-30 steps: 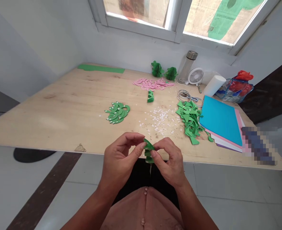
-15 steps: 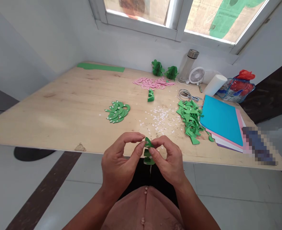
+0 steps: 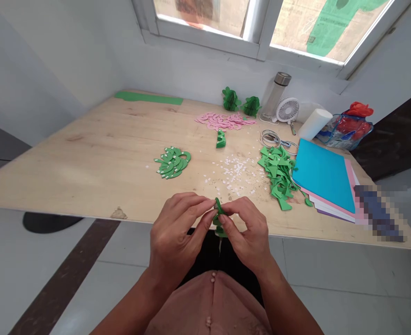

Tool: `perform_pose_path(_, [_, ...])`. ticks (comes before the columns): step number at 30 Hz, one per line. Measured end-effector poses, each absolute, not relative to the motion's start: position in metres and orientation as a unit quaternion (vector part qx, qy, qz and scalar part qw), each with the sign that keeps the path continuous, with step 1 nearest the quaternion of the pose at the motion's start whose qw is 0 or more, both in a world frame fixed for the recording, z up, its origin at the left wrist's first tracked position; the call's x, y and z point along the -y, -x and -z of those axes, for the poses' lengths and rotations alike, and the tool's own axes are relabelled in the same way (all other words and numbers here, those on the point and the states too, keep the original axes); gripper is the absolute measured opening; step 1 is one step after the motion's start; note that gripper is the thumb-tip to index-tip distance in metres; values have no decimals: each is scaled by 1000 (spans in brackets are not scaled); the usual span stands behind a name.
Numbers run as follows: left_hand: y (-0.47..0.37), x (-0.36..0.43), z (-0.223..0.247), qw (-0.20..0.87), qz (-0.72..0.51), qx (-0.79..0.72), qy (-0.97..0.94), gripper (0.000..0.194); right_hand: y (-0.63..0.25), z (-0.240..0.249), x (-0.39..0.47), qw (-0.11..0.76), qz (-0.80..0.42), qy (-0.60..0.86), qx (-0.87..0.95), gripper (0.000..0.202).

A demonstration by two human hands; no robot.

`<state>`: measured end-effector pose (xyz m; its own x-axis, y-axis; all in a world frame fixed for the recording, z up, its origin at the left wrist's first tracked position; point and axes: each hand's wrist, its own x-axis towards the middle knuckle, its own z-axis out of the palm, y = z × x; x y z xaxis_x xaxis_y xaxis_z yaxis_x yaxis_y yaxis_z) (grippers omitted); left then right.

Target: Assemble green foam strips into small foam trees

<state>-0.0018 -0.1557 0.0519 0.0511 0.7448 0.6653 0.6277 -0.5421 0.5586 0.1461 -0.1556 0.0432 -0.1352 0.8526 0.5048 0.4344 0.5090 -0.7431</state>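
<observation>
Between my two hands, just over the table's front edge, is a green paper cutout [image 3: 219,222] with curled, layered parts hanging below the fingers. My left hand [image 3: 179,230] pinches its upper left side between thumb and fingertips. From the other side my right hand [image 3: 248,231] grips it with thumb and forefinger. Beyond the hands to the left lies a pile of curved green paper pieces [image 3: 173,163] with small white tabs. Tiny white paper bits [image 3: 236,170] are scattered straight ahead. A small folded green stack [image 3: 221,139] rests farther back.
Green scraps [image 3: 278,174] and a blue sheet [image 3: 324,174] over other coloured sheets lie right. Pink cutouts [image 3: 222,121] lie at the back. Two green paper ornaments [image 3: 231,99], a glass bottle [image 3: 275,95], a small fan [image 3: 288,110] and a white roll [image 3: 315,124] stand along the wall.
My left fingers have closed in on the green cutout, and its top part now stands more upright and narrow. My right hand keeps its pinch.
</observation>
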Motion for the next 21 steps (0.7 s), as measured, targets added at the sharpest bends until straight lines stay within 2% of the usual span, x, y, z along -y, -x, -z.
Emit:
perform_pose_path(12, [8,155,-62,145,-482,-468,-726,12,-153,-45,152,463,-184,405,767,12])
perform_pose_path(21, [5,157,-64,127,-477,-465,-735,13,-154,-47,152,460,-179,399,773,12])
